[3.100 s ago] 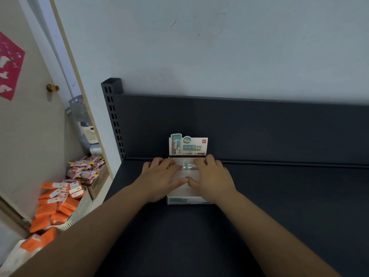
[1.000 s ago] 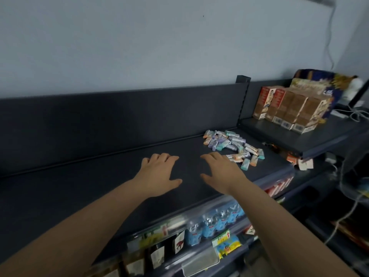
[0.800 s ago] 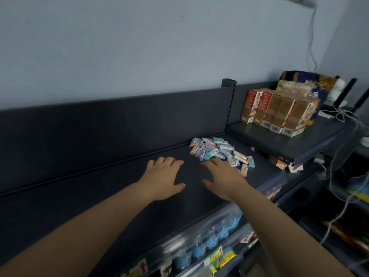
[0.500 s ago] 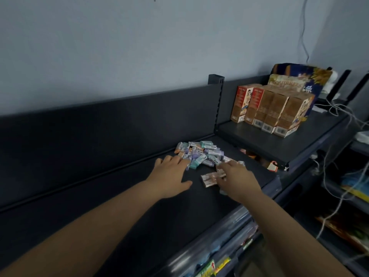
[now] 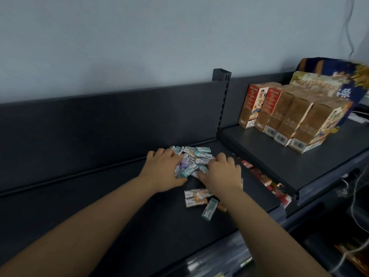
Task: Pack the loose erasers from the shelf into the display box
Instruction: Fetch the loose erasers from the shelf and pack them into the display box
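On the near part of the dark shelf [image 5: 119, 206], a few stray erasers [image 5: 194, 196] lie just left of the right wrist. The nearest of them, a teal eraser [image 5: 209, 209], points toward the viewer.

Just beyond, both hands lie palm down on either side of the pile of erasers [image 5: 192, 157]. The left hand [image 5: 162, 171] covers the pile's left edge with bent fingers and its thumb spread toward the right; whether it grips anything cannot be told. The right hand [image 5: 221, 174] is on the pile's right side, knuckles raised and fingers curled down onto the erasers. The visible part of the pile lies between the two hands and beyond their fingertips, near the back panel [image 5: 99, 124].

Farther right, past the slotted post [image 5: 221, 100], a raised shelf [image 5: 269, 156] holds a row of upright tan boxes [image 5: 289, 120]. A pale wall [image 5: 139, 47] rises behind.
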Available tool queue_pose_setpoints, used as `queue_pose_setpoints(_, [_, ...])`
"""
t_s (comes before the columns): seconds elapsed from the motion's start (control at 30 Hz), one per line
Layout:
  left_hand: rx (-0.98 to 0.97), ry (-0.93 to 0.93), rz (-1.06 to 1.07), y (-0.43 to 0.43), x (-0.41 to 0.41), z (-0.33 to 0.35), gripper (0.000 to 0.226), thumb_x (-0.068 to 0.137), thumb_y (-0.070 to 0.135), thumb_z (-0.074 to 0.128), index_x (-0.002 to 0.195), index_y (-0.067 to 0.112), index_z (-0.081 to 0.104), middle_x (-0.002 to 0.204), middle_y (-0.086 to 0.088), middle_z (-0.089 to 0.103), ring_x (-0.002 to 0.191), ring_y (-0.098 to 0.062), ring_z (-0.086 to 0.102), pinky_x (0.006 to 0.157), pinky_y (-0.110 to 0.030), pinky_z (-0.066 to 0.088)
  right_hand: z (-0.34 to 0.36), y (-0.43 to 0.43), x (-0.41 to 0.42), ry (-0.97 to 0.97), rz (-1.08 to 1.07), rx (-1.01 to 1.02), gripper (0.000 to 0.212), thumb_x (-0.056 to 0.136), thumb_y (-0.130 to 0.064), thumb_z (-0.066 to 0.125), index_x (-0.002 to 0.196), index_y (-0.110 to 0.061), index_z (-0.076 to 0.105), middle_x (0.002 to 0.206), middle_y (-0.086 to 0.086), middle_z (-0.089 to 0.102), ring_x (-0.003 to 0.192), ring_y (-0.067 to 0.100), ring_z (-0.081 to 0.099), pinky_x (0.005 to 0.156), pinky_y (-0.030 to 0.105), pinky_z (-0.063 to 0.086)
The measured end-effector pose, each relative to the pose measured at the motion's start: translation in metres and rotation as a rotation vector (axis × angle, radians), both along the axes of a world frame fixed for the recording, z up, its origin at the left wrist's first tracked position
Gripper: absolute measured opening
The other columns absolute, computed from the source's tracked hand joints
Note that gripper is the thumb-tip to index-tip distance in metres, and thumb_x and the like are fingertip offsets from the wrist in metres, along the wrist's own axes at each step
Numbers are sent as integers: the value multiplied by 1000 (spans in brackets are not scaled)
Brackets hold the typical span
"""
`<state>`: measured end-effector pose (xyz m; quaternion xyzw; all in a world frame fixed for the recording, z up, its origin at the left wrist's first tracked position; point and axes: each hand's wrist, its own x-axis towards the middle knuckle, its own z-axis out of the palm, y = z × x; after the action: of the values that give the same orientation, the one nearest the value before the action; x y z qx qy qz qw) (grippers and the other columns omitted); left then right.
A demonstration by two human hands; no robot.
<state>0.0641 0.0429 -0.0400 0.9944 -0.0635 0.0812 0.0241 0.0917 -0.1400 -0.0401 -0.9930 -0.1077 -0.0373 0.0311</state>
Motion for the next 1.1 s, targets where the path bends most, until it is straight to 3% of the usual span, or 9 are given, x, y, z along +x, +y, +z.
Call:
queue_pose_setpoints(0.17, [-16, -16, 37, -19, 6, -3, 53, 75, 71, 51, 108, 29, 54, 119, 6, 46, 115, -18, 40, 97, -39, 31, -3, -2, 0, -32, 44, 47, 51, 89, -57, 50, 118, -16, 59, 125, 4, 43, 116, 29, 40, 94, 43, 36])
queue_pose_setpoints(0.3, [-76, -32, 82, -25, 8, -5, 34, 81, 55, 60, 106, 32, 55, 121, 7, 47, 116, -17, 41, 98, -38, 31, -2, -9, 0, 24, 58, 90, 46, 86, -56, 55, 111, -19, 63, 126, 2, 44, 115, 28, 40, 95, 43, 38])
queue_pose_setpoints(0.43, [-53, -38, 39, -22, 5, 0, 31, 85, 51, 60, 111, 33, 62, 124, 11, 48, 118, -15, 39, 99, -36, 28, 4, -21, 4, 111, 57, 277, 34, 83, -52, 61, 96, -21, 67, 113, 1, 51, 108, 26, 49, 91, 44, 44])
queue_pose_setpoints(0.57, [-31, -76, -14, -17, 0, 5, 34, 91, 52, 51, 116, 32, 61, 123, 13, 53, 118, -12, 42, 97, -34, 30, 5, -30, 7, 181, 86, 445, 24, 79, -46, 67, 95, -28, 63, 98, -5, 63, 90, 18, 61, 81, 38, 53])
queue_pose_setpoints(0.67, [-202, -83, 25, -14, -7, 13, 36, 90, 52, 54, 118, 30, 58, 117, 13, 60, 110, -12, 49, 93, -33, 40, 9, -35, 8, 227, 127, 601, 18, 80, -35, 71, 92, -26, 61, 86, -9, 63, 78, 10, 61, 70, 32, 54])
queue_pose_setpoints(0.8, [-602, -111, 67, -13, -23, 21, 28, 80, 43, 70, 101, 28, 60, 97, 14, 62, 89, -2, 56, 75, -20, 46, 17, -32, 9, 264, 227, 765, 20, 80, -30, 75, 96, -26, 64, 91, -12, 63, 84, -2, 57, 64, 13, 42])
queue_pose_setpoints(0.9, [-859, -120, 127, -8, -33, 24, 31, 74, 30, 80, 98, 29, 61, 93, 8, 64, 82, -4, 59, 68, -14, 47, 23, -20, 7, 297, 305, 833, 19, 79, -29, 77, 94, -26, 65, 91, -12, 65, 85, -1, 60, 67, 13, 44])
queue_pose_setpoints(0.97, [-979, -128, 154, -1, -44, 27, 32, 73, 24, 82, 99, 27, 65, 91, 2, 66, 80, -11, 61, 70, -19, 51, 27, -7, 2, 325, 357, 869, 19, 78, -26, 78, 92, -23, 65, 89, -10, 66, 83, 1, 61, 66, 13, 45])
queue_pose_setpoints(1.1, [-1067, -155, 196, 22, -77, 30, 31, 77, 20, 79, 104, 28, 69, 90, 3, 69, 77, -9, 63, 74, -24, 53, 31, 24, -14, 400, 481, 930, 24, 77, -20, 77, 98, -24, 66, 85, -5, 67, 76, 5, 63, 64, 14, 46])
